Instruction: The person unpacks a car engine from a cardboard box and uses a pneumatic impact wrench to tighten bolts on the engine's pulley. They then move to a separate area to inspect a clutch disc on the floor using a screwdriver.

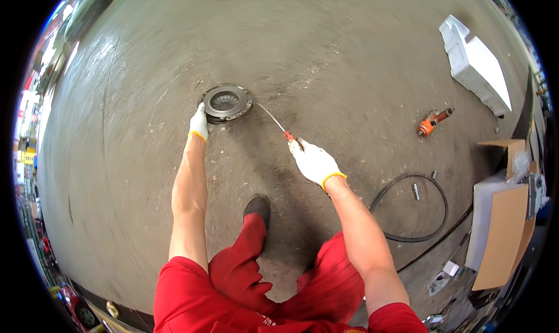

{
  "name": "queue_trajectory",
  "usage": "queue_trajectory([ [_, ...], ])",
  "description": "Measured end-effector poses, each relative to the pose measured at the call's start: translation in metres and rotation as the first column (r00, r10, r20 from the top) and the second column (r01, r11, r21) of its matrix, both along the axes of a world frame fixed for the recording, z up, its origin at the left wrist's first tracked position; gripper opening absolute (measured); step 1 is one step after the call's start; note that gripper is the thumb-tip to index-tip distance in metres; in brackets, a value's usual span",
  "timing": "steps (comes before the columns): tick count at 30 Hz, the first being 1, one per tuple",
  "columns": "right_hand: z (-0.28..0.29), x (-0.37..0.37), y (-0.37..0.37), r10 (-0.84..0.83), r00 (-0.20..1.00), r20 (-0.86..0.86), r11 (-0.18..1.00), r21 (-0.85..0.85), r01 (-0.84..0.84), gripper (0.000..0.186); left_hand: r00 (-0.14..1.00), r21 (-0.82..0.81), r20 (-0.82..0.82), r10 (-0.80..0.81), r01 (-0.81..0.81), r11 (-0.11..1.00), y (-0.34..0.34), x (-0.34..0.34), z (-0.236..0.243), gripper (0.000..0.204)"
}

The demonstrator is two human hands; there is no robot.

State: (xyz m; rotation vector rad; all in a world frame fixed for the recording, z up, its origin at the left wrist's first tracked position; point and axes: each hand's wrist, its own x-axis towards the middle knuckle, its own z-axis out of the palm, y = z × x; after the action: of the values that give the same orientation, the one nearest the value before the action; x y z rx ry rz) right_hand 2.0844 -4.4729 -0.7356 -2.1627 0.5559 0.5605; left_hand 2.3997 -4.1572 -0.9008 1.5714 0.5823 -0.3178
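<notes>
My left hand (199,122), in a white glove with a yellow cuff, grips the left rim of a round metal clutch pressure plate (225,102). The plate has radial spring fingers around its centre, and my own fingers are partly hidden behind its edge. In my gloved right hand (316,163) is a long, thin screwdriver (272,117) with a red handle. Its slim shaft points up and left, and the tip comes close to the plate's right rim; whether they touch I cannot tell.
On the right lie an orange power tool (432,122), a black hose loop (441,203) and a metal socket (416,191). White foam packing (478,65) sits farther back. An open cardboard box (501,234) stands at the right edge. My dark shoe (258,209) rests on the concrete floor.
</notes>
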Motion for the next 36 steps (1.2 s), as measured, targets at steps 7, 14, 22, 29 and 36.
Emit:
queue_trajectory([
  [7, 0.014, 0.010, 0.032, 0.000, 0.986, 0.169, 0.999, -0.049, 0.009, 0.067, 0.987, 0.227, 0.073, -0.145, 0.125, 0.966, 0.049, -0.088, 0.062, 0.057],
  [14, -0.013, 0.029, 0.057, -0.006, 0.974, 0.228, 0.995, -0.095, 0.028, 0.064, 0.842, 0.556, 0.126, -0.525, 0.378, 0.740, 0.064, -0.241, 0.249, 0.053],
  [22, -0.016, 0.021, 0.091, 0.187, 0.962, 0.200, 0.978, -0.131, -0.163, 0.065, 0.703, 0.496, 0.052, -0.709, 0.598, 0.629, 0.072, -0.390, 0.346, 0.049],
  [29, -0.015, 0.026, 0.148, 0.354, 0.918, 0.180, 0.918, -0.252, -0.305, 0.065, 0.487, 0.587, -0.115, -0.866, 0.737, 0.336, 0.069, -0.475, 0.254, 0.061],
  [36, -0.033, 0.066, 0.140, 0.394, 0.901, 0.179, 0.858, -0.424, -0.291, 0.056, 0.344, 0.743, -0.159, -0.925, 0.659, 0.118, 0.079, -0.475, 0.208, 0.053],
])
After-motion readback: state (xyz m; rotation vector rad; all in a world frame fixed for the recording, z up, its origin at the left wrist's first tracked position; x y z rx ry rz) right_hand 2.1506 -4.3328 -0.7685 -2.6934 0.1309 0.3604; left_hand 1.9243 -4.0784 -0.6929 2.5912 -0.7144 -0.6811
